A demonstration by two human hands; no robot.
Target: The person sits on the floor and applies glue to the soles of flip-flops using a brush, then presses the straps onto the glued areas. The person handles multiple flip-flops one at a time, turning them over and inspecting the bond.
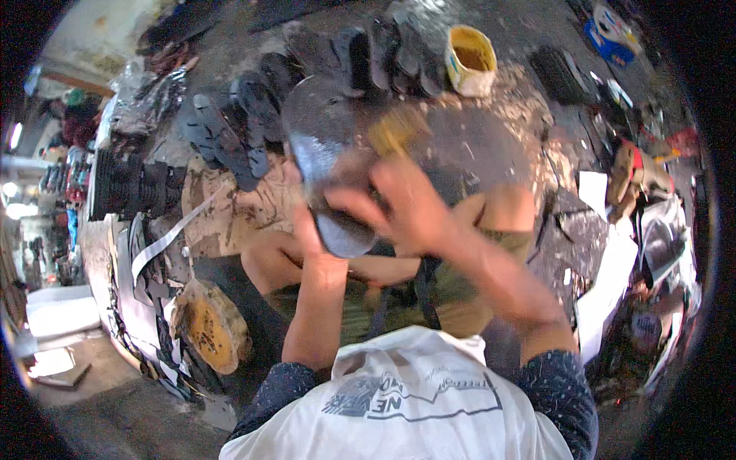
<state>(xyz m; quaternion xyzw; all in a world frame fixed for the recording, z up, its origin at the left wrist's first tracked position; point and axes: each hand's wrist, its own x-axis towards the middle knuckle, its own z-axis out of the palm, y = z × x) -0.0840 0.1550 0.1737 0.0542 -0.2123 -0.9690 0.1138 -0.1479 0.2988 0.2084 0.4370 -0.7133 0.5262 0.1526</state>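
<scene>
My left hand (pixel 308 230) is closed around the edge of a long black shoe sole (pixel 318 130), held up in front of my lap. Its upper face has a bright, wet-looking sheen. Over the lower half of the sole, my right hand (pixel 410 203) is smeared by motion, its fingers curled around a brush. The brush (pixel 397 130) has a broad yellowish head; its handle is hidden in my fingers. Whether the brush touches the sole cannot be told. Beyond stands a yellow-rimmed pot (pixel 471 80) with brownish contents.
Several dark soles (pixel 353 57) lie in an arc beyond my hands. Stacked black soles (pixel 142 188) stand at the left, near a round container with a yellow-brown top (pixel 208 326). A tan shoe (pixel 629 176) and scraps of sheet material (pixel 609 276) clutter the right.
</scene>
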